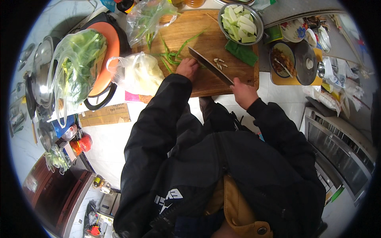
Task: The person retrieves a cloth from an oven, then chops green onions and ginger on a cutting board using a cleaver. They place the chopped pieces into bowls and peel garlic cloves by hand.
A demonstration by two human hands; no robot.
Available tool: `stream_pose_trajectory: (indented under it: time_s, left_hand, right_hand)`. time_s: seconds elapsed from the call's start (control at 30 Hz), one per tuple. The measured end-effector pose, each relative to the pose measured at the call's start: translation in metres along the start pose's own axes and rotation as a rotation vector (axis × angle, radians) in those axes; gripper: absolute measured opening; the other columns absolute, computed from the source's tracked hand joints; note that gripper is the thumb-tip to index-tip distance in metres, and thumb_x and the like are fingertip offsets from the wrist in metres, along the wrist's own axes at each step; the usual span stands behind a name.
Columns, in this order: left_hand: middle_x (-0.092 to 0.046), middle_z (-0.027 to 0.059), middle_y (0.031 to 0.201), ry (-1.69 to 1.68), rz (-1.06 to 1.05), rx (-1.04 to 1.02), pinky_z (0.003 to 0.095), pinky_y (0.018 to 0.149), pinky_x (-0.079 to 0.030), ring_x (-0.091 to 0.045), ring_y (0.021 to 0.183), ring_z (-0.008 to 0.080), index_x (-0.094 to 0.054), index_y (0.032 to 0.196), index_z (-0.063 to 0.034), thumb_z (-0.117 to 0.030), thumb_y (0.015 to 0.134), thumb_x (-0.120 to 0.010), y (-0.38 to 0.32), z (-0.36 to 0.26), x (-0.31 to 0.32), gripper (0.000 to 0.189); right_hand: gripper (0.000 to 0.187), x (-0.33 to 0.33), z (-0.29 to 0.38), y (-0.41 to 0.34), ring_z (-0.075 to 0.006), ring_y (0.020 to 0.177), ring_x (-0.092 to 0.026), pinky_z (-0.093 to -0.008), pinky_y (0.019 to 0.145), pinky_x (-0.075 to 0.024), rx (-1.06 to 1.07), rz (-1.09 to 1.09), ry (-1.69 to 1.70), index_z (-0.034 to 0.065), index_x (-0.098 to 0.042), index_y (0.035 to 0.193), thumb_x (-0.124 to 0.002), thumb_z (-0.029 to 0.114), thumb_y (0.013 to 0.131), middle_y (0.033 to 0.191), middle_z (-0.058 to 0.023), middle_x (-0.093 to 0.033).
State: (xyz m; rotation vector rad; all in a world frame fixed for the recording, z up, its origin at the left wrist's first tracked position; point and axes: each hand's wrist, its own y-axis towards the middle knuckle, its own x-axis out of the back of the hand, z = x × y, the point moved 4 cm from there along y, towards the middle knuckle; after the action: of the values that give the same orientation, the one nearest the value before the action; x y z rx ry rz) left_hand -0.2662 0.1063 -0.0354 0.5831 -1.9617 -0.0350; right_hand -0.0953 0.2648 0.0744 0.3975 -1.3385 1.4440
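On the wooden cutting board [208, 32], my left hand [188, 69] rests with bent fingers on green stalks [171, 56], which look like scallions. My right hand [243, 92] grips the handle of a cleaver [209, 65], its blade slanting up and left close to my left fingers. Small pale pieces, perhaps garlic [220, 63], lie right of the blade. A folded green cloth [241, 53] is at the board's right side. Above it stands a metal bowl [260, 29] of pale green cut vegetable pieces [239, 22].
A tied plastic bag [144, 71] sits at the board's left edge. Farther left, bagged leafy greens [82, 65] lie on an orange round pan or lid [111, 44]. Another plastic bag [143, 23] lies at the back. A food bowl [281, 49] and dark lid [306, 64] stand right.
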Motion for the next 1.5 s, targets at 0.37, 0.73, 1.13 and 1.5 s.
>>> stream_pose_trajectory:
  time_s: [0.37,0.73,1.13,1.5]
  left_hand:
    - [-0.056,0.0097,0.107,-0.02,-0.08,0.07,0.0434,0.087,-0.042,-0.051,0.099,0.0329,-0.062,0.1,-0.0081,-0.012,0.069,-0.067,-0.011,-0.005,0.039,0.031]
    - [-0.059,0.0041,0.097,0.018,-0.035,0.01,0.0388,0.075,-0.043,-0.054,0.088,0.0269,-0.063,0.089,-0.0113,-0.011,0.07,-0.065,-0.005,0.007,0.0,0.018]
    - [-0.058,0.006,0.099,0.051,-0.084,-0.079,0.0388,0.079,-0.043,-0.053,0.091,0.0279,-0.064,0.095,-0.0105,-0.01,0.073,-0.06,-0.007,-0.008,0.011,0.022]
    - [-0.058,0.0072,0.102,0.006,0.045,-0.012,0.0396,0.075,-0.045,-0.053,0.087,0.0304,-0.064,0.099,-0.0112,-0.01,0.072,-0.058,-0.001,-0.001,-0.008,0.027]
  right_hand:
    - [0.024,-0.021,-0.006,0.008,-0.0425,0.069,-0.06,-0.0532,0.058,-0.046,0.025,-0.093,0.035,0.0043,-0.039,0.095,-0.046,0.027,0.095,0.072,-0.0209,-0.062]
    - [0.022,0.011,-0.005,-0.007,-0.0417,0.069,-0.061,-0.0532,0.059,-0.0459,0.04,-0.109,0.073,0.0048,-0.04,0.094,-0.045,0.026,0.095,0.071,-0.0203,-0.062]
    - [0.022,-0.011,-0.004,0.007,-0.0419,0.07,-0.06,-0.0523,0.058,-0.0458,0.032,-0.067,0.03,0.0045,-0.039,0.095,-0.045,0.026,0.095,0.072,-0.0202,-0.062]
    - [0.024,-0.003,0.002,-0.005,-0.0431,0.073,-0.061,-0.054,0.062,-0.0459,-0.019,0.005,0.11,0.003,-0.039,0.095,-0.045,0.027,0.095,0.074,-0.0211,-0.063]
